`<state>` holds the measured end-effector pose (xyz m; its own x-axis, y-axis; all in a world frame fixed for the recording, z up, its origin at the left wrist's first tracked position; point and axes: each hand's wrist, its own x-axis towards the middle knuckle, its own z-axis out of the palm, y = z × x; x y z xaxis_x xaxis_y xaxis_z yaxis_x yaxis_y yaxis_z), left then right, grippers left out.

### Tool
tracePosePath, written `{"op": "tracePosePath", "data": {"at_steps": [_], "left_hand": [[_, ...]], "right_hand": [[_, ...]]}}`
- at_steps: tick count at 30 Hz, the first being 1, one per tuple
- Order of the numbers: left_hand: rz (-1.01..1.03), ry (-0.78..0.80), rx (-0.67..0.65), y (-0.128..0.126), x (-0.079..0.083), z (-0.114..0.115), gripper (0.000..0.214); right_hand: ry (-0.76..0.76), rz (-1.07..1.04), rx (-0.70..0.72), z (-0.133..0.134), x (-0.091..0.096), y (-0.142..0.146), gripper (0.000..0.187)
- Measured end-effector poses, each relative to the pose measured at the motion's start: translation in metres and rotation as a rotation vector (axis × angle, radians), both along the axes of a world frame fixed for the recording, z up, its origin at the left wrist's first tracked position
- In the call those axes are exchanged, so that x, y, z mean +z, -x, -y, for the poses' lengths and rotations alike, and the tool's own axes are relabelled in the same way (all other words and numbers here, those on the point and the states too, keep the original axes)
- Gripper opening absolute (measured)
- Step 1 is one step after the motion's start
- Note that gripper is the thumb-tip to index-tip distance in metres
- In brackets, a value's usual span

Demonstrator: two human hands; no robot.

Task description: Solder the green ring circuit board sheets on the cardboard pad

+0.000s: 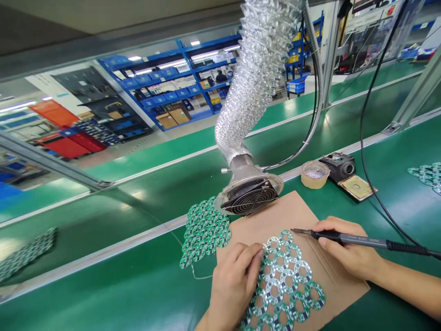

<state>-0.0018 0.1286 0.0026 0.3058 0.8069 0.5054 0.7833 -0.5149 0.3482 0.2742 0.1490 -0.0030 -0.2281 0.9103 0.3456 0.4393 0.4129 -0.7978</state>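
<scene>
My right hand (346,246) is closed round a dark soldering iron (347,238) whose tip points left at the upper edge of a panel of green ring-shaped circuit boards (287,280). That panel lies on a brown cardboard sheet (272,218). My left hand (234,280) rests on the panel's left side with its fingers curled and pinched together; a thin wire (198,276) trails off to its left, and I cannot tell if the fingers hold it. A second panel of ring boards (205,230) lies just left of the cardboard.
A silver flexible duct with a fan grille (250,195) hangs over the cardboard's far edge. A roll of tape (314,174) and an iron stand with sponge (344,172) sit behind. More board panels lie far left (25,253) and far right (429,174). Black cables (365,138) cross the green bench.
</scene>
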Motion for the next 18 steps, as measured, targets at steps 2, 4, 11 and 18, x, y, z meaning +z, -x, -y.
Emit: {"op": "tracePosePath", "data": {"at_steps": [2, 4, 11, 18], "left_hand": [[-0.025, -0.035, -0.013, 0.0013, -0.0027, 0.001, 0.016], [-0.049, -0.05, -0.023, 0.0007, -0.0033, 0.0022, 0.017], [-0.073, -0.076, -0.021, -0.0019, -0.0005, 0.0053, 0.017], [-0.074, -0.103, -0.031, -0.0028, 0.0011, 0.0059, 0.017]], "right_hand": [[0.003, -0.014, 0.035, 0.0003, 0.0005, -0.0006, 0.017], [0.01, -0.018, 0.052, 0.0002, 0.0005, -0.0015, 0.018], [0.035, -0.006, 0.091, 0.0003, 0.0007, -0.0022, 0.018], [0.029, 0.016, 0.083, -0.0004, 0.0023, -0.0013, 0.018]]}}
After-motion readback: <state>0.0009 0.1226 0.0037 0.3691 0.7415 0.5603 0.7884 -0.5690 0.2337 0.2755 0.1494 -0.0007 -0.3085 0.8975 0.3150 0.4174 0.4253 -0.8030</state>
